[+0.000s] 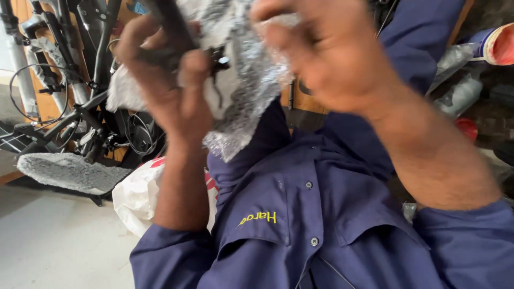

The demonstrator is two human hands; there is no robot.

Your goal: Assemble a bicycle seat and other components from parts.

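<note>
Shirt (321,225): dark blue, buttoned, with yellow stitching on the chest pocket; it fills the lower half of the view, seen from above.
Bicycle frames (69,80): black tubes and looped cables stand at the left, against an orange-brown wooden surface.
Floor (48,241): pale grey, at lower left; a white plastic bag (136,195) lies on it just behind the left forearm.
Bubble wrap (243,80): a crumpled silvery-white sheet held up close to the camera, between the two hands, hanging down toward the chest.
Right hand (326,53): blurred, raised at upper right, fingers curled over the top right edge of the wrap; its grip looks pressed onto the sheet, though blur hides the fingertips.
Left hand (171,80): raised at upper left, its grip pinching a dark black part (176,32) together with the wrap's left side.
Black part: long axis runs up and slightly left from the left palm, half buried in the wrap.
Key relation: the part sits in the left hand; the right hand is just beside it, across the wrap to the right.
</note>
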